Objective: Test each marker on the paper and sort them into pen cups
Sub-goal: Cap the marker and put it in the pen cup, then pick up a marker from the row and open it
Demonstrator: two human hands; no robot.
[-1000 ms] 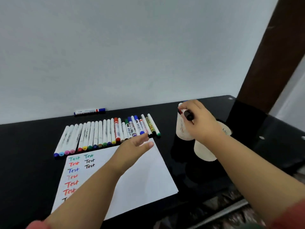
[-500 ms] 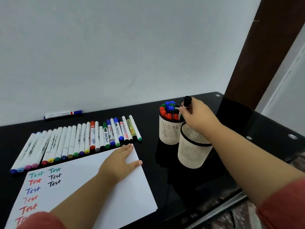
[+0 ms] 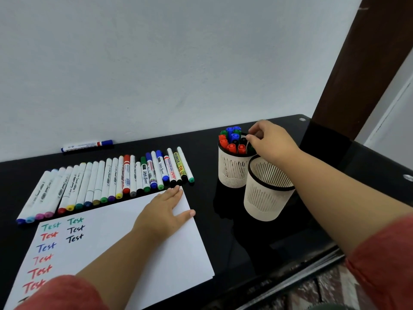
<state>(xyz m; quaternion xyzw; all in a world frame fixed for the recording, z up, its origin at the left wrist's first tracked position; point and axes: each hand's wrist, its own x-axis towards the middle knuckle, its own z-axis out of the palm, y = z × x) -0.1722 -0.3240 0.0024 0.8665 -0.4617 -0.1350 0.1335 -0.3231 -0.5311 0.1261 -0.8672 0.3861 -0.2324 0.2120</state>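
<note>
My right hand (image 3: 273,142) hovers over the far pen cup (image 3: 232,173), fingers curled, and pinches the top of a white-barrelled marker (image 3: 247,145) that stands lowered among the red, blue, green and black caps there. The near pen cup (image 3: 266,198) touches it and looks empty. Palm down, my left hand (image 3: 165,209) rests flat on the white paper (image 3: 161,260), near its far right corner. "Test" is written several times in different colours on the paper's left side. A row of several markers (image 3: 107,182) lies just beyond the paper.
One blue-capped marker (image 3: 87,145) lies alone by the white wall. The black glass table (image 3: 225,233) ends close in front of me at the lower right. A dark wooden post (image 3: 348,70) rises behind the cups.
The black-capped marker went from above the far cup down into it, in my right hand. My left hand settled flat on the paper. The view shifted right.
</note>
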